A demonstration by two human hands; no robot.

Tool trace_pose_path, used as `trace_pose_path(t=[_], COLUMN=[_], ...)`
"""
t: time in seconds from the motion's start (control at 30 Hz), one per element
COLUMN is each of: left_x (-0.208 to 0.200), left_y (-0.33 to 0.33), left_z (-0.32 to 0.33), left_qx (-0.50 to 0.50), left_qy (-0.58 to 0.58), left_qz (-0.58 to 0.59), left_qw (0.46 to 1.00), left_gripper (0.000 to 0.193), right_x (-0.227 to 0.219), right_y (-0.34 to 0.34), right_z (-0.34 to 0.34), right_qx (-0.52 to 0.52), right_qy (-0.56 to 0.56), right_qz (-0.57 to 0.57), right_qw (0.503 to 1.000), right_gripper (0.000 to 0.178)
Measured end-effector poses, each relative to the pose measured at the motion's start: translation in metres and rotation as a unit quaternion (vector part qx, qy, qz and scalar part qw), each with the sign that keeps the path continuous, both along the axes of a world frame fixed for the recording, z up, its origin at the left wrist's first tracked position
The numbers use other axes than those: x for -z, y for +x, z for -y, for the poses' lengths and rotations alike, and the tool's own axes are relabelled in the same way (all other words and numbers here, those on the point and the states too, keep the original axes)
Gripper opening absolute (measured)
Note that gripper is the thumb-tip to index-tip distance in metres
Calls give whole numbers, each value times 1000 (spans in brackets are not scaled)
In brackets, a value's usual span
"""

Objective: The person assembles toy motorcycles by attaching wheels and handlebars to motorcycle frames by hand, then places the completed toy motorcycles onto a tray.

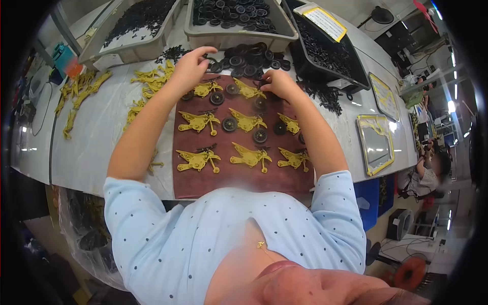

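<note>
Several yellow toy motorcycle bodies point(247, 156) lie in rows on a dark red mat point(203, 189). Small black spoked wheels point(260, 135) rest beside the bodies in the upper two rows. My left hand point(192, 71) is at the mat's far edge, its thumb and fingers apart next to the loose pile of black wheels point(236, 61). Beyond the far right body point(247, 89), my right hand point(278, 84) has its fingertips closed at a small dark piece, largely hidden by the fingers.
Behind the mat stand grey bins point(239, 36) of black wheels and small black parts, plus a black bin point(330, 68). Yellow parts point(152, 81) lie in heaps on the left. Yellow-edged frames point(376, 145) are at right. Another person point(429, 170) sits farther right.
</note>
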State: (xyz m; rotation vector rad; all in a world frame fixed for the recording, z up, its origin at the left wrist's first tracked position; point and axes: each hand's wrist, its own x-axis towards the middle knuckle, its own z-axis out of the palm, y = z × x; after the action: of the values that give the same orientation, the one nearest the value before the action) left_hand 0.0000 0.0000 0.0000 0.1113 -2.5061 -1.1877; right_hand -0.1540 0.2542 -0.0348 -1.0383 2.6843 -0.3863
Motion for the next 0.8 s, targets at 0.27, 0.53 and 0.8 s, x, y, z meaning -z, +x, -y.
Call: trace_pose_path(t=[0.27, 0.53, 0.8], left_x=[20, 54, 61], left_y=[122, 160, 167], left_z=[1, -20, -25], left_qx=[-8, -66, -92], left_qy=[269, 31, -70], left_qz=[140, 30, 11], left_qw=[953, 997, 993], left_gripper=[26, 28, 35], right_x=[-20, -29, -13], right_y=[18, 153, 166], right_z=[7, 37, 39], right_qx=[18, -303, -347], right_qy=[-70, -194, -163], right_qz=[-52, 14, -72], right_qw=[996, 933, 921], right_gripper=[43, 38, 33])
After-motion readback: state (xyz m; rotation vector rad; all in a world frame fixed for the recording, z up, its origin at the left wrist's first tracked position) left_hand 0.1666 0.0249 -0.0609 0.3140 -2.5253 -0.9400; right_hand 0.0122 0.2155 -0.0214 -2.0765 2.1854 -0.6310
